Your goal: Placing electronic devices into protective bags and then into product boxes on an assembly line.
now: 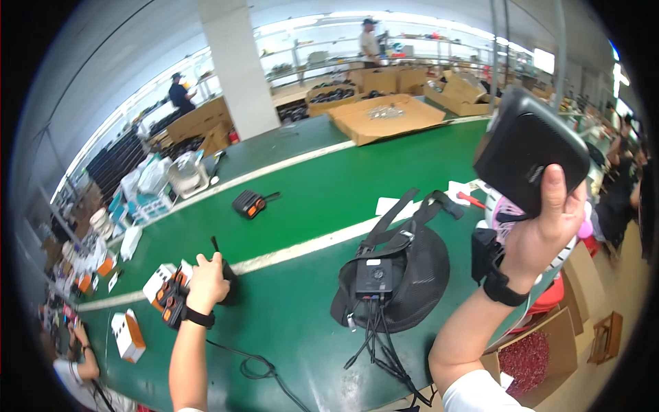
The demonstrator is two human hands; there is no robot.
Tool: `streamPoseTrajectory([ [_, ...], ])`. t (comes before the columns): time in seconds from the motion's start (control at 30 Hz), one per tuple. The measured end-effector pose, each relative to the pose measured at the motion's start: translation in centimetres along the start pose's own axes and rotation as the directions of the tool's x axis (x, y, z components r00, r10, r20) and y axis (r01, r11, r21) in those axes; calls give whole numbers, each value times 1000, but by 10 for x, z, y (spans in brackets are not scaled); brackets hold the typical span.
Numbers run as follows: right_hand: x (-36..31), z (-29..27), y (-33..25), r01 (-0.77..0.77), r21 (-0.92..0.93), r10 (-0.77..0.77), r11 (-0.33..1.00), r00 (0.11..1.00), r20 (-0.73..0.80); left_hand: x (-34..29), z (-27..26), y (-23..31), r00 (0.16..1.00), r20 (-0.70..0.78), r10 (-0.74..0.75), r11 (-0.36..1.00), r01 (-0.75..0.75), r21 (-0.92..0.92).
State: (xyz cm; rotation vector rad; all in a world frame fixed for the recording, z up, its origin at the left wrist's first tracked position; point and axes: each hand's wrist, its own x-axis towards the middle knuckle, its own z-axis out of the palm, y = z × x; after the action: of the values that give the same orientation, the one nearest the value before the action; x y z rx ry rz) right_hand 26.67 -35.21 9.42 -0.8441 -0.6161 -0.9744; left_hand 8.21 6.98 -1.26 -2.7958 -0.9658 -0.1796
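Note:
My right hand [546, 230] is raised at the right, its thumb pressed on the front of a black box-shaped device [532, 151] with rounded corners. My left hand [208, 281] is closed at a dark object [232, 285] on the green bench, and my fingers cover most of it. A thin black stick [215, 244] pokes up just beyond those fingers. Beside my left wrist are black-and-orange devices [171, 302] in front of a white-and-orange box [158, 280]. Both wrists wear black straps; a small black unit [486, 253] sits by the right one.
A black mesh cap-like bag [419, 275] with a small black box [374, 278] and cables lies mid-bench. A black-and-orange device [250, 204] rests on the green belt [309, 199]. Another white-and-orange box [128, 336] stands left. A pink-and-white fan-like thing [504, 209] is near my right arm.

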Motion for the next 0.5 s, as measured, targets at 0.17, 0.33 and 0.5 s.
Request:
streamPoseTrajectory([
  [0.17,7,0,5,-50,142,64,989,993,-99,-24,-8,-35,983,-5,-183,880,166,446],
  [0.33,21,-20,14,-25,210,63,977,982,-176,76,-35,47,979,-112,172,981,-160,111],
  [0.5,-6,-8,25,-1,-66,-7,998,993,-121,243,38,33,908,193,373,803,-212,-556],
])
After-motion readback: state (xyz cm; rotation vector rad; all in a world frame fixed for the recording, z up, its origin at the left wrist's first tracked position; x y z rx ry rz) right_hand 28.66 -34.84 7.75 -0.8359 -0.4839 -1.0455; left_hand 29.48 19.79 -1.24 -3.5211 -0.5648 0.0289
